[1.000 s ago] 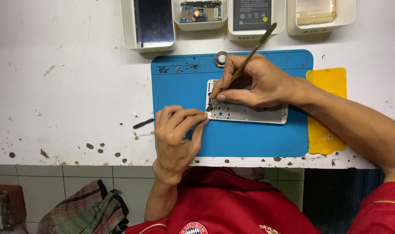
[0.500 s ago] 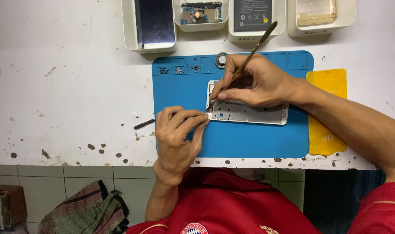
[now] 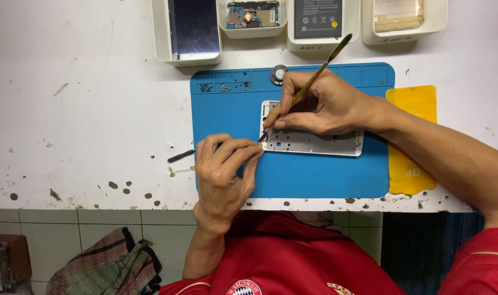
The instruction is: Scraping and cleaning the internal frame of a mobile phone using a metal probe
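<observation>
A silver phone frame [image 3: 314, 143] lies on a blue work mat [image 3: 314, 175]. My right hand [image 3: 328, 105] rests over the frame's upper half and grips a thin brass-coloured tool [image 3: 321, 66], whose tip touches the frame's left edge. My left hand [image 3: 222, 169] sits on the mat's left side with fingers pinched at the frame's lower left corner; what they pinch is too small to tell. A black screwdriver [image 3: 182, 155] lies partly under that hand.
Four white trays along the back hold a phone screen [image 3: 193, 26], a circuit board [image 3: 251, 13], a battery [image 3: 318, 17] and a gold back cover [image 3: 397, 13]. A yellow sheet [image 3: 412, 136] lies right of the mat. A small round part [image 3: 279, 74] sits on the mat's top edge.
Both hands stay at the frame's left edge; the tool tip and the left fingers have shifted only slightly.
</observation>
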